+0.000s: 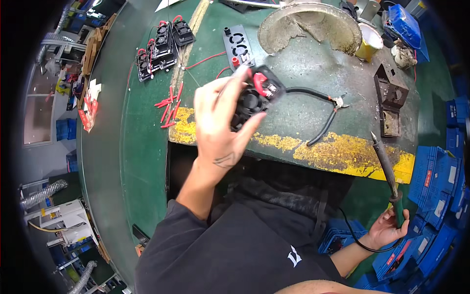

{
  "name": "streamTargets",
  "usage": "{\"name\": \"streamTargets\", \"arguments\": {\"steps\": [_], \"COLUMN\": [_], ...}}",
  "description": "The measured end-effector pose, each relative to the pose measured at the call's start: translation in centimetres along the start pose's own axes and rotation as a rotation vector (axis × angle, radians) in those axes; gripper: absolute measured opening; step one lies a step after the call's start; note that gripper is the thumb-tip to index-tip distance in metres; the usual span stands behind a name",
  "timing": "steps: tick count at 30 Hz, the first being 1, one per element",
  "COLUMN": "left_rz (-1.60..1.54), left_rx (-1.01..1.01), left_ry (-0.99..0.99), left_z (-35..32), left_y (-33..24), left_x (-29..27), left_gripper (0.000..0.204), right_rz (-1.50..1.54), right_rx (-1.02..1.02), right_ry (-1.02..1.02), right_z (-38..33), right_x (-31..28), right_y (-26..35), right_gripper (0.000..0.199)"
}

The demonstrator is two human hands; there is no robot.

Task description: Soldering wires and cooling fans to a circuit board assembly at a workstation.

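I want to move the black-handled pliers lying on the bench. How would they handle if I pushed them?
The pliers lie flat with handles spread, so they would probably slide, not roll. Metal jaws suggest some weight. The open handles may swing together when nudged.

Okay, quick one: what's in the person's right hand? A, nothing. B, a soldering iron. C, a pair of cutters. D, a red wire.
B: the right hand grips the green handle of a soldering iron, tip pointing up, while the cutters lie on the bench.

Bare bench (pixel 313 73) between pliers (pixel 320 110) and concrete ring (pixel 313 24) — seemingly open; red wires (pixel 169 105) clutter the left.
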State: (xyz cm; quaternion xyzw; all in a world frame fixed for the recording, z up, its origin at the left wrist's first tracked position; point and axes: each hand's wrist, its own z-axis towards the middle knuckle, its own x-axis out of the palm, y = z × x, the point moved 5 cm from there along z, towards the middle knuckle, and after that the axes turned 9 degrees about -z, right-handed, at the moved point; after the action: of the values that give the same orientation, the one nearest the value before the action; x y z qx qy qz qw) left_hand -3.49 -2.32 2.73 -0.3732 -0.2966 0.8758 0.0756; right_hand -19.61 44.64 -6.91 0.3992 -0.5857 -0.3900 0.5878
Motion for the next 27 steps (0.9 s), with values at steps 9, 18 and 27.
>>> {"name": "streamTargets", "arguments": {"steps": [9, 18, 27], "left_rz": [-0.042, 0.188, 0.530], "left_rx": [-0.204, -0.240, -0.342], "left_ry": [-0.413, -0.625, -0.579], "left_z": [2.5, 3.9, 7.7], "left_y": [4.5, 7.7, 14.3], "left_x": [-7.0, -3.8, -8.8], "left_gripper": [0.081, 0.088, 0.075], "right_rz": [-0.047, -0.039, -0.085], "right_rx": [-0.051, -0.061, -0.053], "right_ry": [-0.072, -0.114, -0.117], "right_z": [-1.0, -1.1, -1.5], "right_x": [0.1, -1.1, -1.3], "right_y": [1.0, 1.1, 1.5], "right_gripper": [0.040, 0.041, 0.040]}}
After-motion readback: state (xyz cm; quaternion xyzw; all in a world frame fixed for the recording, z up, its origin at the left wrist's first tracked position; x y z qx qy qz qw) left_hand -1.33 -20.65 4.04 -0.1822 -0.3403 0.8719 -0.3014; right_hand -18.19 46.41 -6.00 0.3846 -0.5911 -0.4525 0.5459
